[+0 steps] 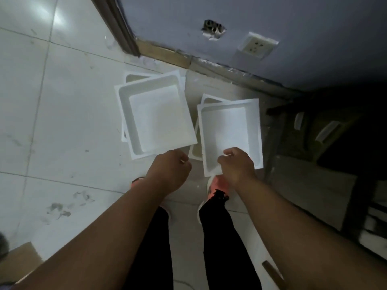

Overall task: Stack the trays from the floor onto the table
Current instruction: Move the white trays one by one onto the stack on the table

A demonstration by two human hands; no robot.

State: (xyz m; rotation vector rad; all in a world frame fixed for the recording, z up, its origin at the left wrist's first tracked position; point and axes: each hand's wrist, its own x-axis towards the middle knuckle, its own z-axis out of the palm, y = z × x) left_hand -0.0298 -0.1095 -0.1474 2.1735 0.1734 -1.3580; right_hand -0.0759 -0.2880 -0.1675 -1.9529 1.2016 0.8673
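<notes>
Left hand: the left hand (168, 168) reaches down with its fingers curled in, closed on the near corner of the left top tray (156, 116); only the knuckles and back of the hand show, so the grip under the rim is hidden.
Right hand: the right hand (236, 164) is likewise curled, its fingers pinching the near rim of the right top tray (230, 132), with the fingertips dipping just inside the tray's wall.
Left top tray: white, shallow, rectangular, open side up and turned at an angle; it sits skewed over a lower left tray (134, 77), whose far corner shows beyond it. Whether the top tray is lifted clear or resting on the one below cannot be told.
Right top tray: white, same kind, open side up, lying over a lower right tray (195, 152) that sticks out at the near left and far left corners.
Tray piles: the two piles are side by side on the floor (62, 122), their near corners close together but apart.
Floor: pale glossy tiles with scuff marks.
Person: black trouser legs and orange shoes (217, 185) just behind the trays.
Wall: a grey wall (272, 28) rises beyond the trays, with a socket (256, 46) and a rough hole (213, 29).
</notes>
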